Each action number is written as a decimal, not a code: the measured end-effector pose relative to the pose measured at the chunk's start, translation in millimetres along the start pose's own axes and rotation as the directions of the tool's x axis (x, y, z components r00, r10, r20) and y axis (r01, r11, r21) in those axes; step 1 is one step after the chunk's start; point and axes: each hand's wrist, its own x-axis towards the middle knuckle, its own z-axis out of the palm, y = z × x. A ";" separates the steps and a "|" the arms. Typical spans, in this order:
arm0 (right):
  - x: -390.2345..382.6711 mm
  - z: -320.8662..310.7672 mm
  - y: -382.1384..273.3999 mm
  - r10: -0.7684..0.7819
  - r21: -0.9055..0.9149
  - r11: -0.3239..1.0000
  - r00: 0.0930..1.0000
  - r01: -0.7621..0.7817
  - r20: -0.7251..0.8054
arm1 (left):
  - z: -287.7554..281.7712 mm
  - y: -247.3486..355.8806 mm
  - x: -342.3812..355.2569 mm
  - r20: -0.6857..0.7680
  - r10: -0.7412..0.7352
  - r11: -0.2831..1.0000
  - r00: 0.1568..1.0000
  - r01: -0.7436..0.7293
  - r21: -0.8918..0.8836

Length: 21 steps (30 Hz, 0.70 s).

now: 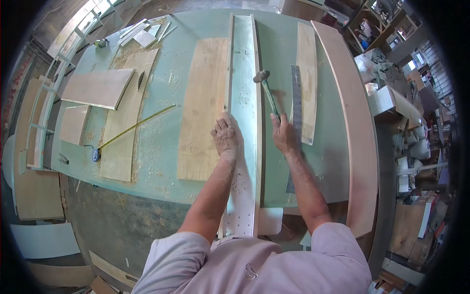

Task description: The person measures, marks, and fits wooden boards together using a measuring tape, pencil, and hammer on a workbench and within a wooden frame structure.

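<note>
In the head view, the right hand (285, 133) is wrapped around a hammer (270, 98), its head by the right rail of a channel-shaped panel (243, 73) on the tabletop (279, 44). The left hand (225, 135) bunches at the left rail; whether it pinches anything, I cannot tell.

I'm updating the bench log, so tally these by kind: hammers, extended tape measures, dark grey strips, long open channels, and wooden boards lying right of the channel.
Hammer: 1, in the right hand
Extended tape measure: 1
Dark grey strip: 1
Long open channel: 1
Wooden boards right of it: 2, a narrow pale board and a long pinkish board
Total: 6
</note>
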 end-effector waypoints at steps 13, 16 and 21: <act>206.6 67.1 7.2 -0.181 -0.021 0.983 0.955 0.181 -0.235 | 23.6 22.5 48.6 -0.006 0.003 0.998 1.000 -0.002 0.069; 234.6 100.9 58.3 -0.171 -0.166 0.976 0.971 0.143 -0.168 | 25.1 34.5 53.2 -0.026 0.048 0.995 0.999 -0.045 0.086; 232.3 75.9 21.6 -0.134 -0.077 0.989 0.982 0.124 -0.135 | 27.1 23.5 51.8 -0.011 -0.005 0.994 1.000 0.006 0.108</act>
